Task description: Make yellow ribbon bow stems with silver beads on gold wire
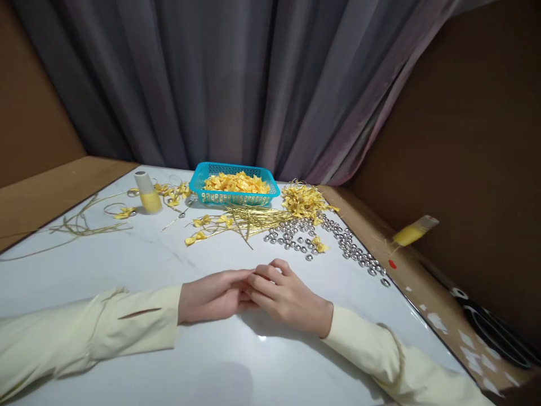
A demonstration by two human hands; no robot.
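Above the white tabletop, my two hands meet in the middle of the view. My left hand lies on its side, thumb uppermost, and its fingertips disappear behind the other hand. Curled fingers of my right hand lie over the fingers of the left, touching them. Both hands look closed; whatever may be between them is hidden. Just beyond lie gold twist ties, a few with yellow bows on them. Small silvery rings or beads are scattered beyond my right hand.
A blue basket of yellow bows stands at the back. Right of it is a heap of tied bows. A yellow-and-white bottle stands left; a similar one is at the right edge, near black scissors. Loose ties lie left.
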